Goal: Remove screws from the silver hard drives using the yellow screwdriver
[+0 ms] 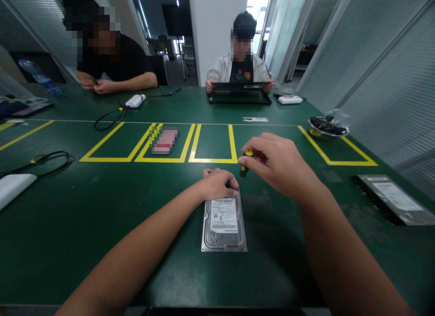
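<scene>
head view: hard drive [224, 221] flat on green table [163, 270], label up, far end under left hand [218, 184], rest stretching out on near side. left hand's fingers bent, thumb close to far right corner; can't tell from here whether they pinch anything. right hand [273, 162] raised just beyond that corner, fingertips pinching screwdriver [243, 168] by yellow-and-black handle, shaft pointing down; tip too small to make out. second drive [396, 198] well apart, to right.
</scene>
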{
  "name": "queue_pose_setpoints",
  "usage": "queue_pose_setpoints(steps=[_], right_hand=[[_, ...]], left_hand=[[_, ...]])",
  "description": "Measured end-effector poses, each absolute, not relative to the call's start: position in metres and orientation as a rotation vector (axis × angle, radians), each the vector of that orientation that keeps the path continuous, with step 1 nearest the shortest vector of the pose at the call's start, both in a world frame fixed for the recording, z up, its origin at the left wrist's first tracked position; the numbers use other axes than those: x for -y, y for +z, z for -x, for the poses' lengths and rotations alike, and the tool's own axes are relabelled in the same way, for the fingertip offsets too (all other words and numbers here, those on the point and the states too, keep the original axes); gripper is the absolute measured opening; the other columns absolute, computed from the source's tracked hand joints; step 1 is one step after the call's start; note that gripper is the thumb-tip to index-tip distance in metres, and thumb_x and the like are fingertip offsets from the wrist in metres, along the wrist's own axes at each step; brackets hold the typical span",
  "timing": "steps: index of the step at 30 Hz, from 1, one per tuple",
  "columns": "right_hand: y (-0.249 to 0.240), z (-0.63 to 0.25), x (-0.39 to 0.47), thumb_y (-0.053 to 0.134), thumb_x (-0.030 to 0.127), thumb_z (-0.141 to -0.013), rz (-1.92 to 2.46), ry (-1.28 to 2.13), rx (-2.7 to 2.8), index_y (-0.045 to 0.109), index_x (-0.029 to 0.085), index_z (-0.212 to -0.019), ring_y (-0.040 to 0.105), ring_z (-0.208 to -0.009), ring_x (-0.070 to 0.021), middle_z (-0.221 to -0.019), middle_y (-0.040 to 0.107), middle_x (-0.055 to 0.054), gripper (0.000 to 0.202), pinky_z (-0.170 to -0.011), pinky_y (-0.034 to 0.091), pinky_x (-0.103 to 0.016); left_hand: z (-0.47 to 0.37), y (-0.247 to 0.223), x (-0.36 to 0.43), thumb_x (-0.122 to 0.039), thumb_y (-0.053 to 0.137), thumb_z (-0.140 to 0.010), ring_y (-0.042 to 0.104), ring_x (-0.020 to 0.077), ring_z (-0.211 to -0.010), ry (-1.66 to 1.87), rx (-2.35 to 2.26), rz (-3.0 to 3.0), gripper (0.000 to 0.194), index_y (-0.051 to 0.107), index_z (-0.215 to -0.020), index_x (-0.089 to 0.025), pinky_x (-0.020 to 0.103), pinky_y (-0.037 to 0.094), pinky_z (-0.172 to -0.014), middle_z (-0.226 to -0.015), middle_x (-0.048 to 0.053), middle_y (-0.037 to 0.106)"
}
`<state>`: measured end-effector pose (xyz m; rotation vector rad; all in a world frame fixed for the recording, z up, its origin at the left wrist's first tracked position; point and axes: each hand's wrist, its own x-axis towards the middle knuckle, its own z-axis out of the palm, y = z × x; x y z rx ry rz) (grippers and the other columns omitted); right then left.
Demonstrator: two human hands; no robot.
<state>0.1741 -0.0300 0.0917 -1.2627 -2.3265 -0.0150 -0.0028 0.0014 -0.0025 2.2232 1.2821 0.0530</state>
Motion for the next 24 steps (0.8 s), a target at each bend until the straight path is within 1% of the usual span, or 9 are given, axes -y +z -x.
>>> queue_pose_setpoints(steps=[4,9,12,15,18,24], right_hand=[[0.0922,-0.1738,0.0312,0.062,0.027,-0.088,1.259,-0.018,2.306,0.071,0.014,-0.091,0.057,-0.074,-0.0164,-0.084,0.064,-0.006,0.016,-0.068,0.040,-0.028],[0.0940,-0.1784,0.0334,0.053,0.017,-0.089,1.226,0.021,2.330,0.072,0.014,-0.101,0.060,-0.080,-0.0172,-0.096,0.070,-0.008,0.022,-0.073,0.043,-0.029],[0.0928,-0.1775,0.0323,0.054,0.020,-0.090,1.222,0.016,2.330,0.070,0.016,-0.104,0.058,-0.077,-0.0171,-0.090,0.067,-0.006,0.021,-0.073,0.042,-0.029],[0.0908,-0.1741,0.0304,0.058,0.026,-0.090,1.263,-0.024,2.296,0.068,0.017,-0.094,0.054,-0.073,-0.0165,-0.084,0.062,-0.005,0.014,-0.068,0.038,-0.029],[0.0905,-0.1717,0.0298,0.061,0.028,-0.089,1.293,-0.042,2.277,0.065,0.017,-0.085,0.050,-0.071,-0.0157,-0.080,0.058,-0.004,0.012,-0.065,0.034,-0.028],[0.0917,-0.1711,0.0313,0.066,0.028,-0.086,1.325,-0.010,2.261,0.059,0.018,-0.077,0.048,-0.066,-0.0141,-0.073,0.054,-0.001,0.015,-0.063,0.032,-0.027]], left_hand=[[0.0034,-0.0028,-0.0016,-0.040,0.067,-0.077,0.057,0.0260,-0.111,0.053,-1.270,-2.226,0.023,0.071,-0.096,-0.028,0.044,0.030,-0.097,-0.102,0.001,0.071],[0.0040,-0.0043,-0.0028,-0.039,0.068,-0.076,0.058,0.0261,-0.109,0.067,-1.245,-2.225,0.022,0.072,-0.094,-0.027,0.044,0.030,-0.096,-0.100,0.000,0.072],[0.0039,-0.0043,-0.0028,-0.038,0.068,-0.076,0.058,0.0263,-0.110,0.067,-1.252,-2.221,0.022,0.071,-0.094,-0.027,0.043,0.030,-0.096,-0.100,0.000,0.072],[0.0038,-0.0036,-0.0023,-0.038,0.068,-0.076,0.057,0.0263,-0.111,0.068,-1.246,-2.220,0.022,0.071,-0.095,-0.027,0.043,0.029,-0.097,-0.102,0.000,0.072],[0.0037,-0.0031,-0.0020,-0.037,0.067,-0.077,0.058,0.0259,-0.111,0.055,-1.241,-2.215,0.022,0.070,-0.096,-0.027,0.044,0.029,-0.097,-0.105,-0.001,0.072],[0.0039,-0.0023,-0.0021,-0.037,0.068,-0.077,0.058,0.0250,-0.112,0.058,-1.238,-2.199,0.022,0.070,-0.097,-0.027,0.045,0.028,-0.097,-0.106,-0.001,0.073]])
